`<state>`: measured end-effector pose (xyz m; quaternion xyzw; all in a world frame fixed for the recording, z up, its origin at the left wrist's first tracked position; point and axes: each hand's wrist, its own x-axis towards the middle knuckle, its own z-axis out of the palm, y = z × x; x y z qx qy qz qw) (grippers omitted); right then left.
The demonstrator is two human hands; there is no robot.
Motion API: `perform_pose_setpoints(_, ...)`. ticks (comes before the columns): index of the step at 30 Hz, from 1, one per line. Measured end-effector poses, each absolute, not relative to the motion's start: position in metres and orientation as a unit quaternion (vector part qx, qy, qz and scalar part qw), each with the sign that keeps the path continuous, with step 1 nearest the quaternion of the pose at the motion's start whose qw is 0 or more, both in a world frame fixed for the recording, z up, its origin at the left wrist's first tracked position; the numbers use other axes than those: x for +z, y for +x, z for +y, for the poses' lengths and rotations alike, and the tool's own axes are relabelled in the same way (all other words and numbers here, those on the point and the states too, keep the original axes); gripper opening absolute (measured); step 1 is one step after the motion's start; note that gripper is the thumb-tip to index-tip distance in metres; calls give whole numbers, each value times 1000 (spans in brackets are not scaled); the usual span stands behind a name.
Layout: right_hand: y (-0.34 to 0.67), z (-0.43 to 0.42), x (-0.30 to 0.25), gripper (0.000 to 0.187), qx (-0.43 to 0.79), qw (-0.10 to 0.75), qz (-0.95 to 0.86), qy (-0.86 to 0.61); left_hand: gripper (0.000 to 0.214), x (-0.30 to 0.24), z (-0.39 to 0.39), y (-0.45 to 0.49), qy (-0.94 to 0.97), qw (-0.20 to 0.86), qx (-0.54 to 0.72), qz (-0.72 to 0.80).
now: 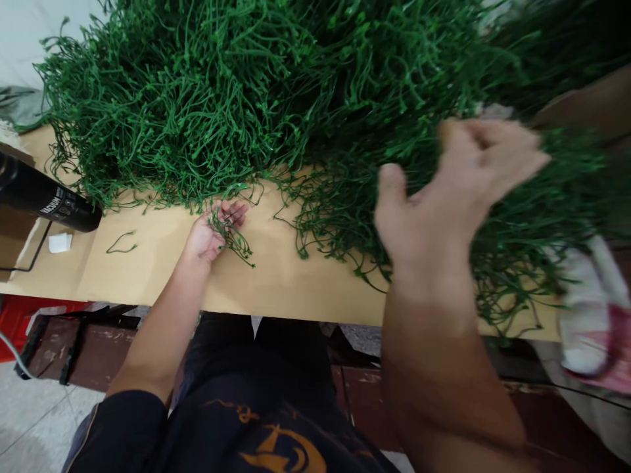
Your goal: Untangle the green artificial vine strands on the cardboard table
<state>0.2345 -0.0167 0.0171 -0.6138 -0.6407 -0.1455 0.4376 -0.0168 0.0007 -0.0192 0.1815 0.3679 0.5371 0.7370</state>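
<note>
A big heap of thin green artificial plant stems (187, 112) with small forked tips covers the back of the cardboard-topped table (296, 289). At the heap's front edge my left hand (211, 233) lies palm up, fingers curled round a few green stems (236, 243). Above a smaller, looser pile of stems (335, 223) on the right, my right hand (444, 184) is raised, slightly blurred. Its thumb stands apart from the other fingers, and nothing shows in it. A single loose stem (121, 243) rests left of my left hand.
A black cylinder (49, 194) with white lettering lies at the left, near a scrap of white paper (60, 242). White and pink cloth (591, 322) hangs at the right end. Below the table's left side is a red container (14, 328).
</note>
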Motion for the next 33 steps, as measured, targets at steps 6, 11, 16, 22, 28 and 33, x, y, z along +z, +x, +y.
perform_pose_setpoints(6, 133, -26, -4, 30, 132, 316, -760, -552, 35, -19, 2, -13, 191, 721, 544, 385)
perform_pose_setpoints(11, 105, -21, -3, 23, 257, 229, -770, -537, 30, -20, 1, -12, 225, 727, 535, 368)
perform_pose_setpoints(16, 112, -16, -11, 18, 273, 261, -751, -542, 24, -20, 3, -10, 225, 729, 543, 351)
perform_pose_setpoints(22, 123, -13, -25, 20, 266, 449, -694, -496, 24, -16, 4, -9, 178, 722, 549, 382)
perform_pose_setpoints(28, 128, -19, -18, 18, 224, 521, -674, -474, 31, -19, 6, -9, 179, 707, 579, 363)
perform_pose_setpoints(33, 125, -32, -9, 17, 219, 541, -708, -398, 36, -16, 7, -8, 177, 697, 595, 358)
